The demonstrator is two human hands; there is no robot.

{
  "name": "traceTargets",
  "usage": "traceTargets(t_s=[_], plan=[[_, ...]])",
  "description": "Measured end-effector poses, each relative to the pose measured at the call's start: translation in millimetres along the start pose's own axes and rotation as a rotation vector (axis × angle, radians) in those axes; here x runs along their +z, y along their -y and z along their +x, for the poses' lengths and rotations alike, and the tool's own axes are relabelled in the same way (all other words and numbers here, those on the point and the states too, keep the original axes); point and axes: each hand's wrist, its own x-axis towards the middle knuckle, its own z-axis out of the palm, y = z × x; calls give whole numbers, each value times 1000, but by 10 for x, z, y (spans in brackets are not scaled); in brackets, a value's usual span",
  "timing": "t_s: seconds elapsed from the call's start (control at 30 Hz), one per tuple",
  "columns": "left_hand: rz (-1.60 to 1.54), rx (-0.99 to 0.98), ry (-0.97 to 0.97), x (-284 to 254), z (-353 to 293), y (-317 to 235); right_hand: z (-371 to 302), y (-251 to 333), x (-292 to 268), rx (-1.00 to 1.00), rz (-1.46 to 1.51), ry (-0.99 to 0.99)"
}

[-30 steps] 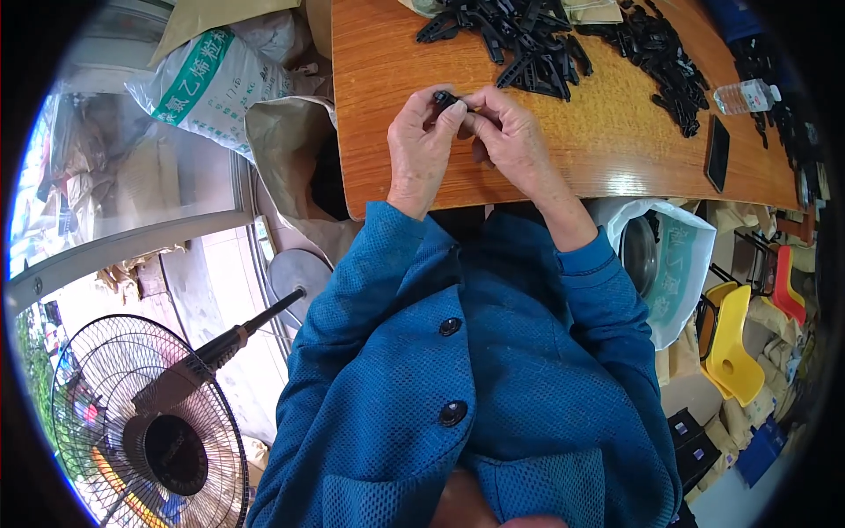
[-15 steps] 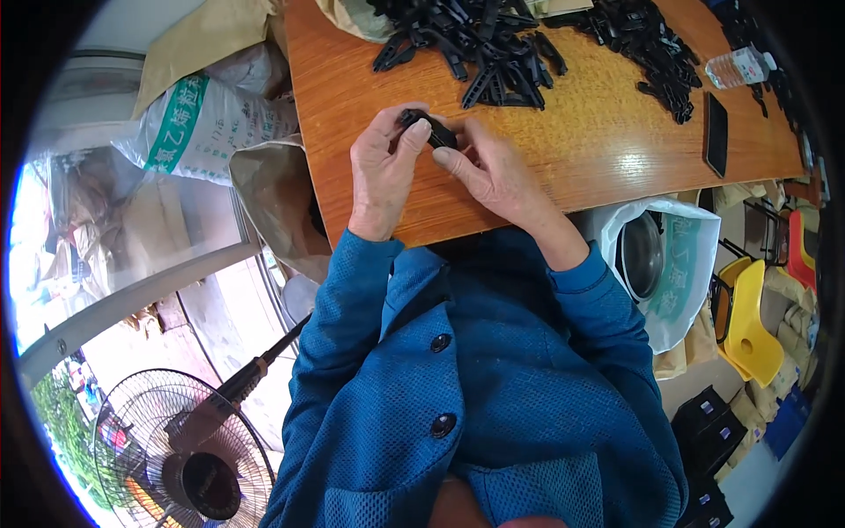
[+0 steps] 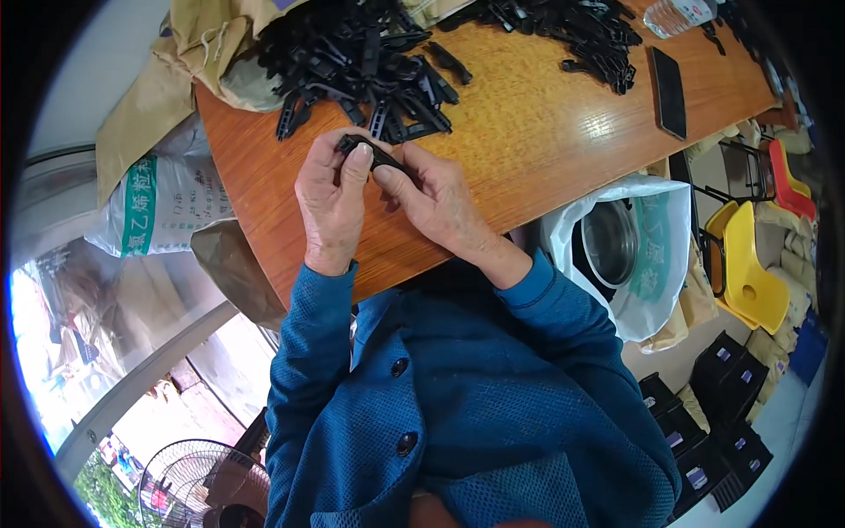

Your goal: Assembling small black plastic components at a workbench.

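Both hands meet over the near edge of a wooden table (image 3: 528,150). My left hand (image 3: 330,207) and my right hand (image 3: 436,202) together grip one small black plastic clip part (image 3: 370,151), fingertips pinching it from either side. Just beyond the hands lies a heap of the same black plastic parts (image 3: 361,62). A second heap of black parts (image 3: 572,31) lies farther right on the table. My blue buttoned jacket sleeves come up from below.
A black phone (image 3: 669,79) lies on the table at the right, a clear bottle (image 3: 682,13) beyond it. A white bag holding a metal pot (image 3: 625,255) stands right of me, yellow and red chairs (image 3: 753,264) past it. Sacks (image 3: 158,202) sit at the left, a fan (image 3: 207,484) below.
The view has shifted, so table and hands sit lower and larger in the picture. Both hands still hold the black part and have turned it between the fingers.
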Motion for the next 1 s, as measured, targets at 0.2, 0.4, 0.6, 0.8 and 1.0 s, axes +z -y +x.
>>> traceTargets(t_s=[0.2, 0.4, 0.6, 0.8, 1.0], plan=[[-85, -98, 68, 240, 35, 35, -46, 35, -376, 137, 40, 138], [-195, -204, 62, -90, 188, 62, 168, 461, -1711, -389, -1251, -263], [9, -316, 38, -293, 335, 168, 550, 154, -2560, -552, -1888, -325], [1100, 136, 56, -88, 371, 374, 779, 9, -2464, -707, -1764, -294], [950, -50, 108, -217, 380, 376, 853, -22, -1829, -512, -1029, -353]])
